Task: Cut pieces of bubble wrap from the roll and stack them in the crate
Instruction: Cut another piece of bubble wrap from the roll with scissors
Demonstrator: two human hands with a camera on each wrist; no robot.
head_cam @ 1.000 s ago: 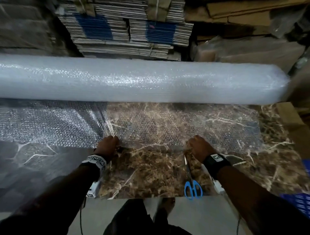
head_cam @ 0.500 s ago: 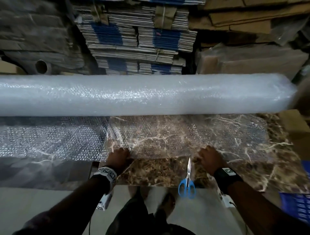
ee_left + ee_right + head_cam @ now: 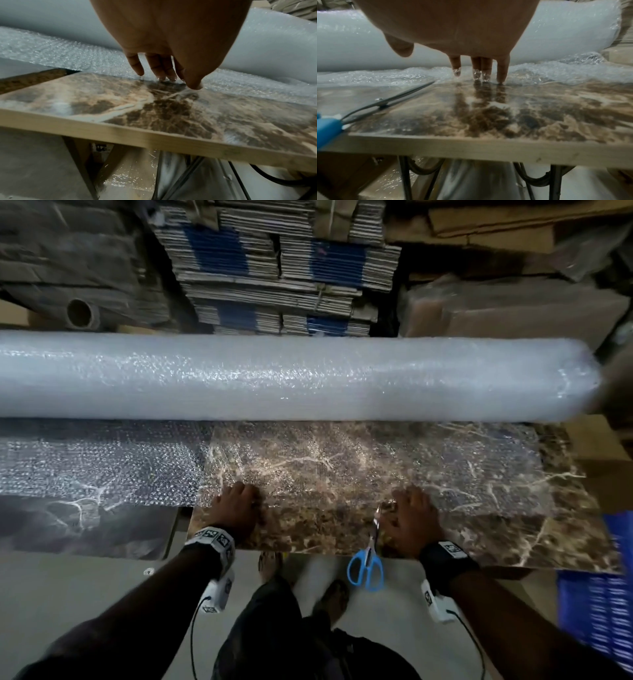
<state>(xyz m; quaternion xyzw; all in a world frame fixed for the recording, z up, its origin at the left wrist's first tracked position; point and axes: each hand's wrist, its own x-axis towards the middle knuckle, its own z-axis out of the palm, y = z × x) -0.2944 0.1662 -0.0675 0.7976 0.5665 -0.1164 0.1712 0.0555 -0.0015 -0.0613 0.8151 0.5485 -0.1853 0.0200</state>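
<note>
A thick roll of bubble wrap [image 3: 291,378] lies across the far side of the marble-patterned table [image 3: 308,530]. Its unrolled sheet [image 3: 342,460] spreads toward me. My left hand [image 3: 236,503] presses on the sheet's near edge with straight fingers [image 3: 137,67] and thumb. My right hand [image 3: 409,515] rests on the same edge further right; three of its fingertips [image 3: 476,74] show through the clear wrap. Blue-handled scissors [image 3: 368,556] lie shut just left of my right hand, handles over the table's front edge. A blue crate [image 3: 609,604] stands low at the right.
Stacks of flattened cardboard [image 3: 274,268] and boxes fill the space behind the roll. A darker slab [image 3: 85,525] adjoins the table at the left, with sheet lying over it. A cardboard tube [image 3: 80,311] sits at the back left. My legs stand at the table's front edge.
Both hands have drawn the sheet's edge nearer to the table's front edge, and the roll has followed toward me. The scissors' handles now hang past the edge.
</note>
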